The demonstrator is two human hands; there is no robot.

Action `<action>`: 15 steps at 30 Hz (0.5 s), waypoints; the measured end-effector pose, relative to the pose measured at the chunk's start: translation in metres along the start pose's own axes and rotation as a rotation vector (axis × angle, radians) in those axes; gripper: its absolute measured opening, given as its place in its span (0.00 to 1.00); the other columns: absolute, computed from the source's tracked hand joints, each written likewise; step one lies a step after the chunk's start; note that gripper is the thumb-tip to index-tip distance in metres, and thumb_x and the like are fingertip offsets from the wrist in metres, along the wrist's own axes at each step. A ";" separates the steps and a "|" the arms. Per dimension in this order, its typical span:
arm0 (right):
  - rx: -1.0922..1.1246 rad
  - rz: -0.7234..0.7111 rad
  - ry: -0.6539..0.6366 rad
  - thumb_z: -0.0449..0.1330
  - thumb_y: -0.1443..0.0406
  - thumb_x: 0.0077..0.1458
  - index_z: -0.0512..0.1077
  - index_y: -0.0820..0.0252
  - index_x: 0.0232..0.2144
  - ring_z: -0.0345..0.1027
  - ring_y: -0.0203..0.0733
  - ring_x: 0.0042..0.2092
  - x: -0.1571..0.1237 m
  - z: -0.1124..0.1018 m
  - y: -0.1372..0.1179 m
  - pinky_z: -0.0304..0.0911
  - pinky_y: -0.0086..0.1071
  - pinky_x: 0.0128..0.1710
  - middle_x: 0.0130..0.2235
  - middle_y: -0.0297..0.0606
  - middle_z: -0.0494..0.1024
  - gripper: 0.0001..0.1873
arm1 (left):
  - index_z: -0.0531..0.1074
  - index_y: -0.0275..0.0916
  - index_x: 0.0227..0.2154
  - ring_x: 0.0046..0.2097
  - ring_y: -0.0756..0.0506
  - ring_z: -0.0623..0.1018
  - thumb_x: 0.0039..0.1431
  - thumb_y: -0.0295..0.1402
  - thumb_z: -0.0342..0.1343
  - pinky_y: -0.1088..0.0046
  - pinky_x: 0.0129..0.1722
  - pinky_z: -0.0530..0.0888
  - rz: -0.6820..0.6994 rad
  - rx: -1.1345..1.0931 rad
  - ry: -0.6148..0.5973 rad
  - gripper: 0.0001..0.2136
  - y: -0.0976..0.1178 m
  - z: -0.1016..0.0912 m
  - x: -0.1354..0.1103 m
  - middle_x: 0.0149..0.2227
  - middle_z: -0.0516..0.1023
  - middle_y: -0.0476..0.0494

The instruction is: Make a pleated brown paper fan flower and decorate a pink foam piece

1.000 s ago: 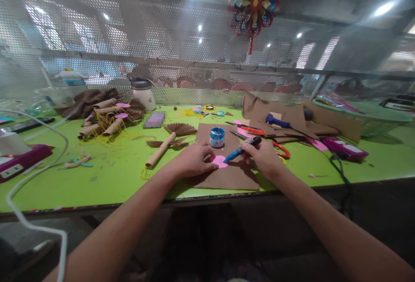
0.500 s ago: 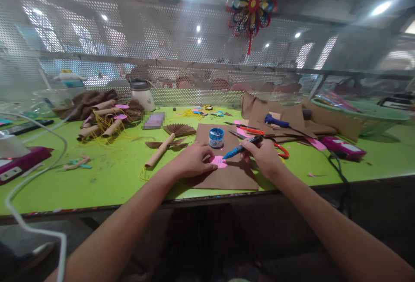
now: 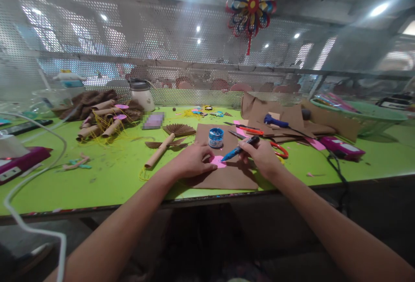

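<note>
A blue marker point(image 3: 234, 152) is gripped in my right hand point(image 3: 262, 156), its tip on or just above a small pink paper piece point(image 3: 219, 161). The fingers of my left hand point(image 3: 194, 160) press on the left edge of that pink paper. Both lie over a brown paper sheet point(image 3: 228, 179). Just beyond my fingers stands a small jar with blue on it point(image 3: 215, 138). Left of my left hand rests a rolled brown paper tube point(image 3: 159, 151) with a pleated paper fan point(image 3: 179, 131) at its far end.
Red-handled scissors point(image 3: 279, 149) lie partly behind my right hand. A blue glue gun point(image 3: 275, 120) sits on brown cardboard at the right, near a purple power strip point(image 3: 343, 148). Paper tubes with yellow string point(image 3: 113, 128) are piled at left. A white cable point(image 3: 35, 230) hangs over the table edge.
My right hand has shifted slightly left with the marker, whose tip has moved a little over the pink paper. My left hand stays in place.
</note>
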State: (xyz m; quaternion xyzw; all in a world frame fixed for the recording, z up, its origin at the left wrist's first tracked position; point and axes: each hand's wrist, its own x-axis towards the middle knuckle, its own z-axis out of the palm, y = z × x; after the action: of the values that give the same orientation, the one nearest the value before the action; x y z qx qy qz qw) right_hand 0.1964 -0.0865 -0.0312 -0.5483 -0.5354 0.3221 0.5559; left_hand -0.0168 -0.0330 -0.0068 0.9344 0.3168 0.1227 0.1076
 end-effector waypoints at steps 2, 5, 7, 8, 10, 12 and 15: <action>-0.018 -0.002 0.001 0.59 0.56 0.48 0.68 0.63 0.17 0.59 0.32 0.17 0.000 0.000 -0.001 0.54 0.26 0.18 0.16 0.35 0.70 0.18 | 0.72 0.40 0.37 0.42 0.43 0.70 0.53 0.44 0.52 0.70 0.39 0.65 -0.007 0.001 -0.002 0.15 0.001 0.000 0.000 0.41 0.71 0.42; -0.040 0.010 -0.006 0.59 0.55 0.48 0.68 0.63 0.17 0.59 0.32 0.17 -0.001 0.000 -0.002 0.53 0.26 0.17 0.17 0.35 0.70 0.18 | 0.72 0.40 0.37 0.42 0.43 0.70 0.53 0.44 0.52 0.70 0.40 0.65 -0.019 -0.001 -0.006 0.15 0.001 0.000 0.000 0.41 0.71 0.43; -0.058 0.017 -0.013 0.59 0.55 0.48 0.68 0.63 0.17 0.59 0.32 0.17 -0.001 0.000 -0.003 0.52 0.26 0.16 0.16 0.35 0.70 0.18 | 0.72 0.40 0.37 0.42 0.43 0.70 0.53 0.44 0.53 0.70 0.40 0.65 -0.023 0.001 -0.006 0.15 0.000 0.000 0.000 0.41 0.71 0.43; -0.068 0.016 -0.017 0.59 0.55 0.48 0.68 0.63 0.16 0.59 0.32 0.17 -0.001 0.000 -0.003 0.52 0.26 0.16 0.16 0.35 0.70 0.18 | 0.72 0.40 0.37 0.42 0.43 0.70 0.53 0.44 0.53 0.70 0.40 0.65 -0.022 0.004 -0.003 0.15 0.000 0.000 0.000 0.42 0.71 0.43; -0.086 0.011 -0.017 0.58 0.56 0.48 0.67 0.63 0.15 0.59 0.32 0.17 -0.002 0.001 -0.004 0.52 0.26 0.16 0.16 0.35 0.70 0.18 | 0.71 0.40 0.37 0.43 0.43 0.70 0.53 0.45 0.53 0.70 0.40 0.65 -0.011 0.008 0.004 0.15 -0.001 0.001 0.000 0.42 0.71 0.43; -0.096 0.014 -0.010 0.58 0.56 0.49 0.67 0.63 0.15 0.59 0.32 0.17 -0.001 0.001 -0.003 0.52 0.26 0.16 0.16 0.36 0.70 0.19 | 0.71 0.40 0.37 0.43 0.43 0.70 0.53 0.45 0.53 0.70 0.40 0.65 0.000 0.008 0.005 0.15 -0.002 0.001 0.000 0.42 0.71 0.43; -0.091 0.019 0.001 0.58 0.56 0.49 0.67 0.63 0.14 0.59 0.32 0.17 0.000 0.000 -0.001 0.52 0.26 0.16 0.16 0.36 0.70 0.19 | 0.71 0.40 0.37 0.43 0.43 0.70 0.53 0.44 0.53 0.69 0.41 0.65 -0.010 0.000 -0.006 0.15 -0.002 0.002 0.000 0.42 0.71 0.42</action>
State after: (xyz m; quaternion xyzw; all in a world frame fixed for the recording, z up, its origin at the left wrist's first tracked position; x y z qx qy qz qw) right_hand 0.1961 -0.0870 -0.0303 -0.5783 -0.5440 0.3024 0.5275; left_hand -0.0173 -0.0314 -0.0088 0.9331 0.3213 0.1193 0.1093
